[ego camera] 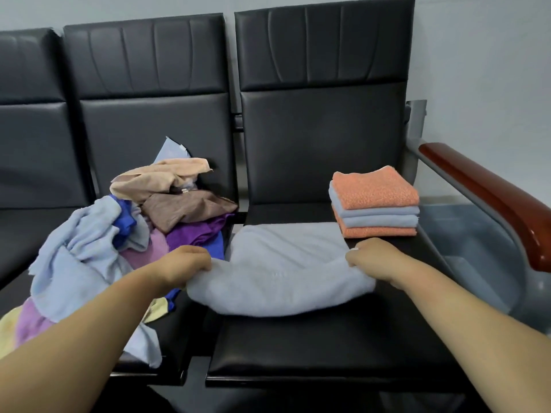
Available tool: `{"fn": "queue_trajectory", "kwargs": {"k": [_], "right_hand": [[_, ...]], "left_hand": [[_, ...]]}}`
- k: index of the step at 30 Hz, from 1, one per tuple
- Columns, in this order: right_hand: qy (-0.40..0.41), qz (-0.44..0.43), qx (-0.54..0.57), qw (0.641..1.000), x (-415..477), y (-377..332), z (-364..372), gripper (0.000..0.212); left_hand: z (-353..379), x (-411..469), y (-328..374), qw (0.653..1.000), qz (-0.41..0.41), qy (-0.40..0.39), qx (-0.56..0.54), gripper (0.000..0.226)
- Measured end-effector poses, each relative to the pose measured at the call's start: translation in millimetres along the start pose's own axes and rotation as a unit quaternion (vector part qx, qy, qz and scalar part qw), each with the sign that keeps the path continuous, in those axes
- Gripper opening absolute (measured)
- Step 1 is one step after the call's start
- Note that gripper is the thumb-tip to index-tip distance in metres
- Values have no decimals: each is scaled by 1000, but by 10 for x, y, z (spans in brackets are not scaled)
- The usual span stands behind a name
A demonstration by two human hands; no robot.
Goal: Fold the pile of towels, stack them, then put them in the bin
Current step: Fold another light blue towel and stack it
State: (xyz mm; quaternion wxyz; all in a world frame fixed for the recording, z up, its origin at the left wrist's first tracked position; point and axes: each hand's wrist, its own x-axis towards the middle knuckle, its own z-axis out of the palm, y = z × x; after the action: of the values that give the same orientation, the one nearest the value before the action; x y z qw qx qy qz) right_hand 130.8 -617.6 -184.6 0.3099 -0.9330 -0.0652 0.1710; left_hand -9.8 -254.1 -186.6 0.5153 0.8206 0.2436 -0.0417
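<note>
Two bare forearms (89, 332) reach in from the bottom edge over the black padded seat (328, 350) of a row of waiting-room chairs. On that seat lies the pale blue terry towel (277, 272), spread crosswise, its far edge flat and its near edge gathered up. The left hand (186, 265) has its fingers curled over the towel's near left corner, and the right hand (371, 257) pinches the near right corner the same way; neither holds anything else. I read this as the first fold, with the near edge about to be carried over to the far one.

Behind the right hand, at the seat's rear right, stands the stack of four folded towels (375, 201), orange and grey-blue. The spread towel's far right corner lies just beside its bottom layer, perhaps touching. On the next seat to the left sits the loose pile of unfolded towels (143, 216), tan, brown, purple and blue. Beyond the red-brown wooden armrest (492, 189), lower down, waits the grey plastic bin (477, 260).

Limp cloth sags between the hands, so if one hand travels faster the corners will likely land askew and the fold come out lopsided. A wide sweep of the right knuckles could knock the stack out of square. At the left, the towel's end lies against the pile's purple cloth and might drag it along.
</note>
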Motion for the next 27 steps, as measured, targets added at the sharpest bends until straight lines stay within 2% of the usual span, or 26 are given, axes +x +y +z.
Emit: {"fn": "queue_trajectory", "kwargs": {"k": [2, 4, 6, 8, 10, 13, 16, 18, 21, 24, 27], "right_hand": [[17, -30, 0, 999, -39, -44, 55, 19], [28, -85, 8, 996, -63, -77, 196, 18], [3, -108, -7, 994, -65, -70, 374, 14], [-13, -101, -44, 994, -60, -4, 491, 9], [-5, -87, -94, 992, -58, 64, 464, 11], [-7, -30, -172, 985, -108, 215, 284, 16], [-29, 26, -203, 978, -210, 354, 103, 18], [-45, 42, -191, 980, -271, 443, 45, 20], [-37, 49, -147, 987, -273, 532, 24, 23], [-25, 77, -82, 993, -250, 496, -21, 24], [0, 122, 92, 988, -266, 457, -127, 17]], "left_hand": [[23, -7, -44, 999, -29, -16, 2, 19], [112, 20, -95, 998, -43, 6, -38, 19], [231, 10, -118, 996, -56, 27, -70, 20], [327, 6, -111, 996, -52, 36, -69, 24], [373, 12, -80, 995, -49, 29, -80, 17], [508, 1, 5, 993, -41, -41, -105, 16], [673, -5, 99, 990, -46, -96, -92, 15], [734, -30, 128, 988, -69, -120, -65, 21], [676, -22, 119, 983, -100, -144, -58, 45], [573, -46, 130, 980, -114, -154, -53, 35], [459, -32, 160, 980, -95, -153, -84, 33]]}}
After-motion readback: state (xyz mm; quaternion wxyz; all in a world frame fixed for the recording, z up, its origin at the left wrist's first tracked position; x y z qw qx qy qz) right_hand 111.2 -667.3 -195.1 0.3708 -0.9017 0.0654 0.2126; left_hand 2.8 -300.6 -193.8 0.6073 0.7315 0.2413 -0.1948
